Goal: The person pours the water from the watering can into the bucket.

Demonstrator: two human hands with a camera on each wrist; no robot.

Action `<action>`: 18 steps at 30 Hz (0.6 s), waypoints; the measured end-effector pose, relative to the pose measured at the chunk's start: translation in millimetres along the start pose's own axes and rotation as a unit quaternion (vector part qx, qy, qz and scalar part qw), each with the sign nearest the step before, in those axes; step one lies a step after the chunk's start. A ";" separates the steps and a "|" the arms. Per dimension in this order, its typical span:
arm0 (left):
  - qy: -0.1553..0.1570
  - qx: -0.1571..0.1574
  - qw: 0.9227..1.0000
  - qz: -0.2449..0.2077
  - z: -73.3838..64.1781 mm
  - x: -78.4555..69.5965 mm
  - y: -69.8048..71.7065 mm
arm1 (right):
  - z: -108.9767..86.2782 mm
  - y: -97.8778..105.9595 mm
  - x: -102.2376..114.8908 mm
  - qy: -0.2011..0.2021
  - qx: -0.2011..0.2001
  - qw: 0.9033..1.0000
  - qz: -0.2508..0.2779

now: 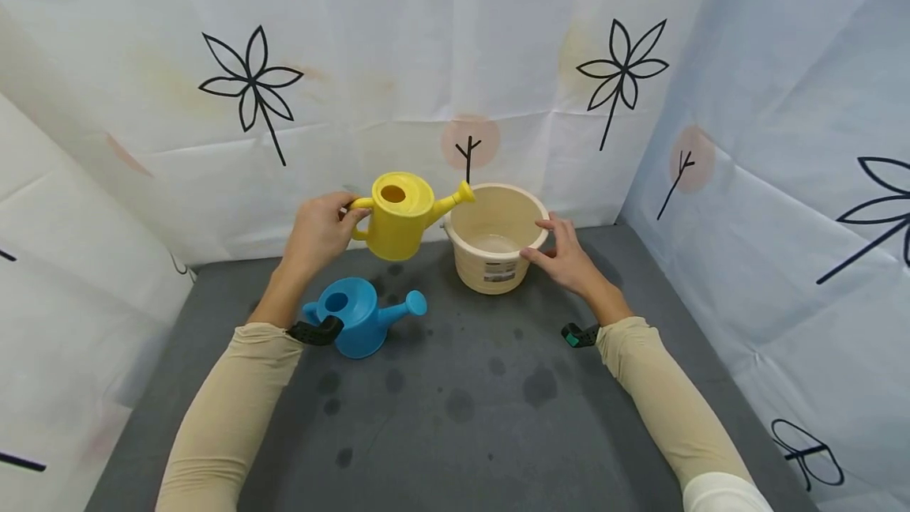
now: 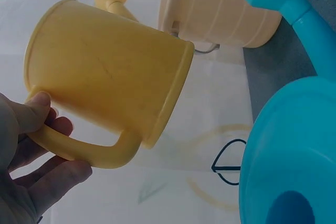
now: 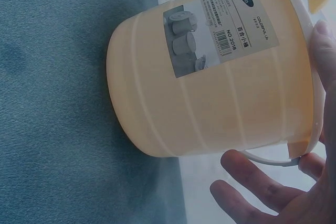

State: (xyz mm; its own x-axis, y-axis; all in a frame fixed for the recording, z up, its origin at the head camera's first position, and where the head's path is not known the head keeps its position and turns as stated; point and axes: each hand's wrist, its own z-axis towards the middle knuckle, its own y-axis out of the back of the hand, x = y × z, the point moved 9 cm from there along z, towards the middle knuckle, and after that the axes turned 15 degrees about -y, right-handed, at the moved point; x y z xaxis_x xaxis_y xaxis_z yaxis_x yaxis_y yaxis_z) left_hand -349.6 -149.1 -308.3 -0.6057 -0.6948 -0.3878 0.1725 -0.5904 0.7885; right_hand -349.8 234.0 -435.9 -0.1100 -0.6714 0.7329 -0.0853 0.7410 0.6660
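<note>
Yellow watering can [image 1: 400, 220] is raised, left hand [image 1: 316, 231] pinching its handle [image 2: 100, 155]. Right hand [image 1: 566, 259] grips cream bucket [image 1: 472, 270] by the rim [image 1: 475, 251]

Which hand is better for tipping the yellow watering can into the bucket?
Probably the left hand. It grips the yellow watering can by its handle, and the spout points toward the bucket. The right hand holds the bucket's rim, so it looks better for steadying.
</note>
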 end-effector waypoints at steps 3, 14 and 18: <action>0.007 0.008 1.000 -0.005 0.3 -1.9 -4.1 | -0.1 -0.4 0.6 0.002 0.001 1.000 0.002; 0.004 0.035 0.999 0.000 7.6 -11.2 -15.5 | 1.3 -0.4 -1.4 0.002 -0.003 1.000 -0.005; 0.008 0.042 0.999 -0.002 8.8 -12.9 -19.0 | 0.7 -0.9 -1.3 0.000 -0.001 1.000 -0.004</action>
State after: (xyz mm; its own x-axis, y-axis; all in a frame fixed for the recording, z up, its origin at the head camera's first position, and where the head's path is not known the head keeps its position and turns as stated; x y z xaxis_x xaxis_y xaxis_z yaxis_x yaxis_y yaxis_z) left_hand -351.9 -125.3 -314.1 -0.5934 -0.6993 -0.3985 0.1033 -0.5572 0.8240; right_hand -350.2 234.3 -437.5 -0.1087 -0.6770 0.7279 -0.0838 0.7359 0.6719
